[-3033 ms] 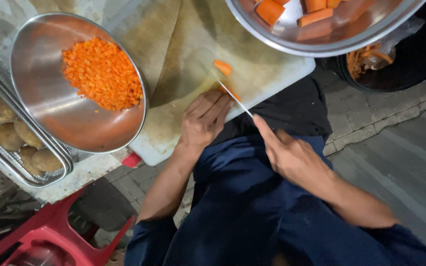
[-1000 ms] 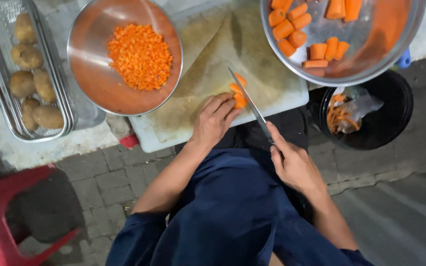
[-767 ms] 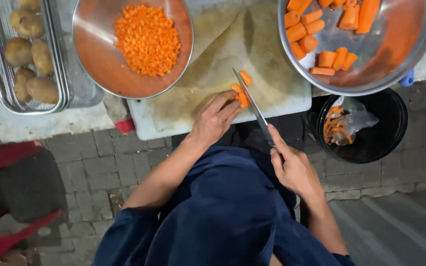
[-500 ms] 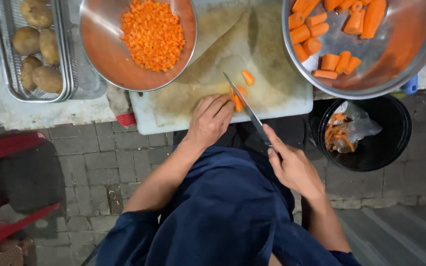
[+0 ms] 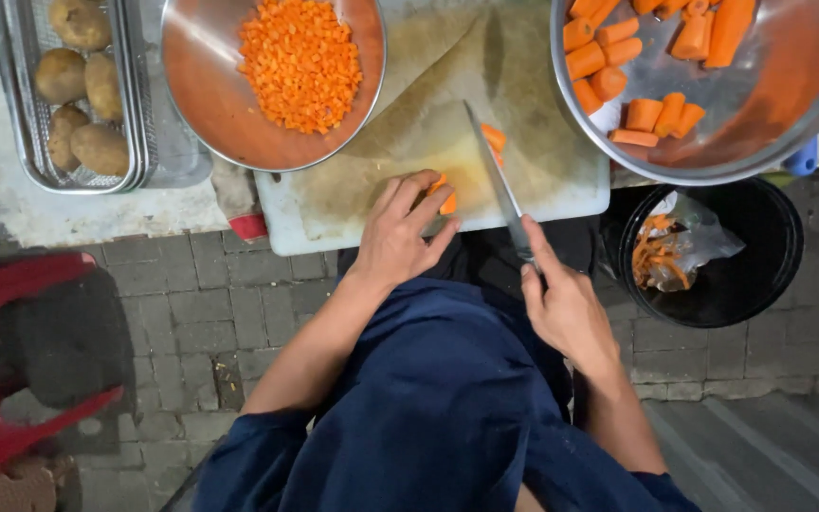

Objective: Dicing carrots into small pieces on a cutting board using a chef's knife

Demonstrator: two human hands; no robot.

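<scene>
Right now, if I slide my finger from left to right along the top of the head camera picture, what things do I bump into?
Wire basket of potatoes → bowl of diced carrot → cutting board → knife → bowl of carrot chunks.

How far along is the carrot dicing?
Done: a pile of diced carrot fills the left bowl. In hand: left hand pins a carrot piece on the cutting board; right hand holds the knife. Left: many carrot chunks in the right bowl.
</scene>
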